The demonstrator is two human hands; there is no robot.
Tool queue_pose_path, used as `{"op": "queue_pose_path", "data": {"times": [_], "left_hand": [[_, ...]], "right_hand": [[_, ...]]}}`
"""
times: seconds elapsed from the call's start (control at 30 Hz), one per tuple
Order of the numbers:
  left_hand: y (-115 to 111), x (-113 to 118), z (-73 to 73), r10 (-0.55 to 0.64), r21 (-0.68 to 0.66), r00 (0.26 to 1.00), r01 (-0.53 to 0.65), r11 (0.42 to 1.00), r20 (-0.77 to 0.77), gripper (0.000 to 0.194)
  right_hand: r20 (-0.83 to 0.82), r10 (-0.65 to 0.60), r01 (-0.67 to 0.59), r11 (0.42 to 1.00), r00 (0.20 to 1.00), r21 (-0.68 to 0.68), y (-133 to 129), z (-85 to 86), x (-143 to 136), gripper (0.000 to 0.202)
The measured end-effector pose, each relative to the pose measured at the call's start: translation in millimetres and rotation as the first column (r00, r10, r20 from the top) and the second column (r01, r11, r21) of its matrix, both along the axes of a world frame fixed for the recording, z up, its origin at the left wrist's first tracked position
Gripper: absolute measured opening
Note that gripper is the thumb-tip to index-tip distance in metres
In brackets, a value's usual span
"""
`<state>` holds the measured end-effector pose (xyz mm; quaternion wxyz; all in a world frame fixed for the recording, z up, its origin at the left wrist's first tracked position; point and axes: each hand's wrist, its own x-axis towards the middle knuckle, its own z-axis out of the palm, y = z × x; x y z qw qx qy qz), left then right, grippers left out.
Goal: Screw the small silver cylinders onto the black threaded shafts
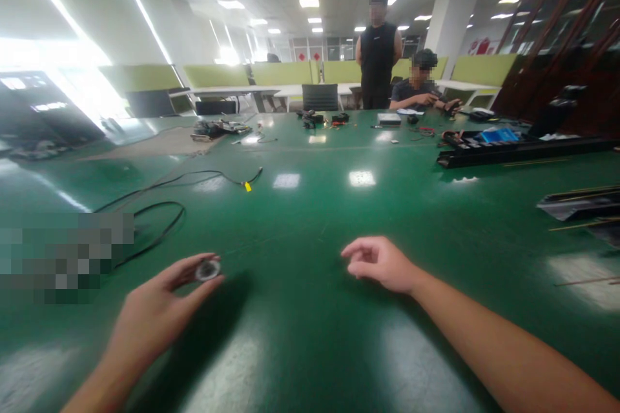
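Between the thumb and fingers of my left hand is a small round metal part, ring-shaped with a pale rim and a dark centre. The hand is raised over the green table, and its shadow falls to the right. My right hand is above the tabletop across from it, fingers loosely bent and the thumb apart from them. I see nothing in that hand. A black cable curves across the table beyond my left hand.
A yellow tag is on the cable's end. Long black metal channels lie at the right, with thin rods nearby. Electronic parts sit along the far edge. One person stands beyond the table; another sits with hands over it.
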<state>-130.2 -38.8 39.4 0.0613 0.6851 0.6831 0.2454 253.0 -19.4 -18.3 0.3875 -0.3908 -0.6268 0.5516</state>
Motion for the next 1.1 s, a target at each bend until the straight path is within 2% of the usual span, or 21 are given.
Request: {"op": "queue_pose_path", "data": {"times": [0.07, 0.13, 0.17, 0.23, 0.33, 0.47, 0.63, 0.87, 1.1], "left_hand": [[11.3, 41.6, -3.6, -0.216, -0.043, 0.975, 0.218, 0.975, 0.053, 0.043], [19.2, 84.4, -4.7, -0.46, -0.056, 0.885, 0.465, 0.884, 0.075, 0.033], [22.3, 103.5, -5.2, -0.544, -0.054, 0.836, 0.548, 0.835, 0.073, 0.028], [27.4, 133.6, -6.9, -0.643, -0.056, 0.762, 0.647, 0.761, 0.076, 0.025], [33.5, 156.3, -13.2, -0.711, -0.046, 0.698, 0.716, 0.697, 0.086, 0.026], [37.9, 155.3, -28.4, -0.739, -0.022, 0.666, 0.744, 0.668, 0.103, 0.028], [36.7, 146.7, -44.1, -0.734, 0.007, 0.666, 0.74, 0.673, 0.137, 0.033], [33.3, 150.0, -42.4, -0.678, 0.041, 0.698, 0.689, 0.723, 0.231, 0.026], [32.8, 150.1, -42.2, -0.726, 0.077, 0.644, 0.733, 0.676, 0.241, 0.022]], "right_hand": [[0.067, -0.046, 0.039, 0.995, 0.997, 0.09, -1.4, 0.4, 1.6, 0.034], [0.181, -0.091, 0.052, 0.977, 0.979, 0.208, -4.2, 1.3, 2.4, 0.038], [0.24, -0.106, 0.041, 0.964, 0.965, 0.262, -5.9, 1.8, 2.4, 0.042], [0.319, -0.117, 0.004, 0.943, 0.94, 0.332, -9.0, 2.4, 1.9, 0.05], [0.377, -0.157, 0.007, 0.929, 0.913, 0.37, -11.2, 2.3, 0.5, 0.054], [0.393, -0.242, 0.074, 0.915, 0.887, 0.397, -10.1, 1.1, -1.4, 0.047], [0.411, -0.238, 0.054, 0.91, 0.88, 0.411, -10.4, 1.0, -4.4, 0.042], [0.425, -0.223, 0.003, 0.888, 0.878, 0.459, -13.5, 2.8, -7.7, 0.034], [0.448, -0.233, 0.018, 0.901, 0.863, 0.433, -10.2, 1.4, -8.3, 0.03]]}}
